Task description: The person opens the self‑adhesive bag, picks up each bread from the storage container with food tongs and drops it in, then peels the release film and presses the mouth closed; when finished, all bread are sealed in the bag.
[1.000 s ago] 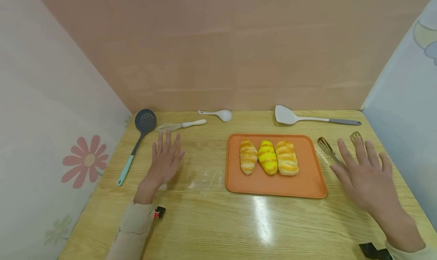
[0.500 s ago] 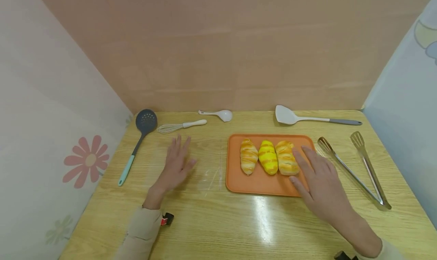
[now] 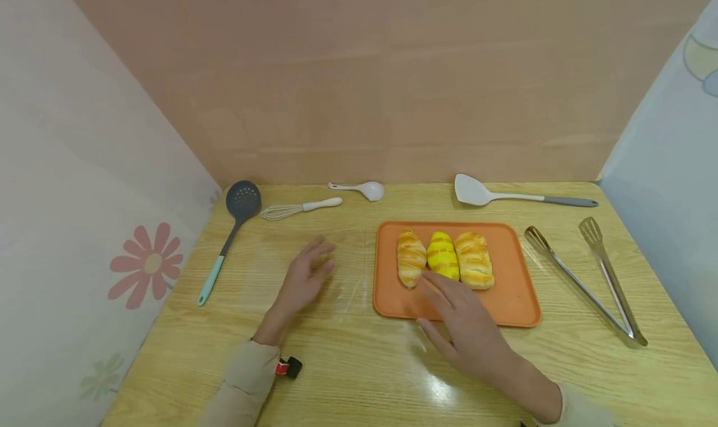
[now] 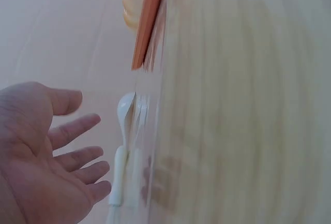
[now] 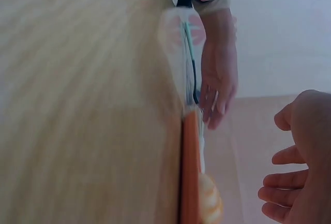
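Note:
An orange tray (image 3: pixel 513 293) carries three breads in a row: a golden one with icing stripes (image 3: pixel 411 259), a yellow one (image 3: pixel 442 254) and a pale, browned one (image 3: pixel 475 260). Over the tray's front edge hovers my right hand (image 3: pixel 470 333), fingers loosely bent, fingertips overlapping the lower end of the yellow bread. In the right wrist view that hand (image 5: pixel 302 167) holds nothing. My left hand (image 3: pixel 303 280), relaxed and holding nothing, is above a clear plastic sheet (image 3: pixel 350 296) left of the tray. The left wrist view shows its fingers (image 4: pixel 77 131) apart.
Along the back lie a whisk (image 3: pixel 303 207), a white spoon (image 3: pixel 371 191) and a white spatula (image 3: pixel 473 191) with a grey handle. A slotted skimmer (image 3: pixel 243 199) lies far left. Spread metal tongs (image 3: pixel 583 290) lie right of the tray, and a wall stands behind.
My right hand has moved left from over the tongs, across the tray, to its front edge. My left hand has moved right, and its fingers have gone from spread to relaxed.

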Tool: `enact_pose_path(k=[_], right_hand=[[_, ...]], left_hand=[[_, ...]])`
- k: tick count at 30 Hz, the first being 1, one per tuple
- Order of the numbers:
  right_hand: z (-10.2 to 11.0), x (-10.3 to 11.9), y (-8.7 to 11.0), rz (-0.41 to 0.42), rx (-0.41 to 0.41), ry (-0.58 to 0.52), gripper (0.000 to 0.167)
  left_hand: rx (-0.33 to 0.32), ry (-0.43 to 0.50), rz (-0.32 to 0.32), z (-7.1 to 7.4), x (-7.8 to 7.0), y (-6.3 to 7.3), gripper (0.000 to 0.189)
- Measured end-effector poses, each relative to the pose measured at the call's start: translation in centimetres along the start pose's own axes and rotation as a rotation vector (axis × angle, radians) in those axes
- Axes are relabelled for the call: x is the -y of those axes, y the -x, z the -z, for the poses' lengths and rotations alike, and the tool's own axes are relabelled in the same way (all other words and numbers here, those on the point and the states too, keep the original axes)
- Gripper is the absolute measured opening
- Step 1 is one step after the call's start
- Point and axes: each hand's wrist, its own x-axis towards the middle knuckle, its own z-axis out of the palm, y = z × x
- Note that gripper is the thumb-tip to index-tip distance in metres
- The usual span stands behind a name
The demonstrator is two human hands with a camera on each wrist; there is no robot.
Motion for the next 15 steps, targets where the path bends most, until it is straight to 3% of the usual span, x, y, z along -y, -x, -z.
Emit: enact_pose_path(k=[3, 5, 9, 15], right_hand=[[-1.1, 0.9, 0.1, 0.024, 0.031, -0.025, 0.059], [-1.9, 1.3, 0.0, 0.034, 0.046, -0.040, 0.057], [-3.0, 2.1, -0.2, 0.030, 0.083, -0.072, 0.059], [-4.1, 2.7, -0.9, -0.002, 0.132, -0.112, 0.057]], left_hand=[[-0.030, 0.027, 0.054, -0.1, -2.6, 0.0, 0.032], [-0.050, 0.019, 0.091, -0.3, -3.2, -0.1, 0.030], [-0.098, 0.020, 0.135, -0.8, -3.2, -0.4, 0.030], [-0.099, -0.045, 0.105, -1.4, -2.7, -0.4, 0.030]])
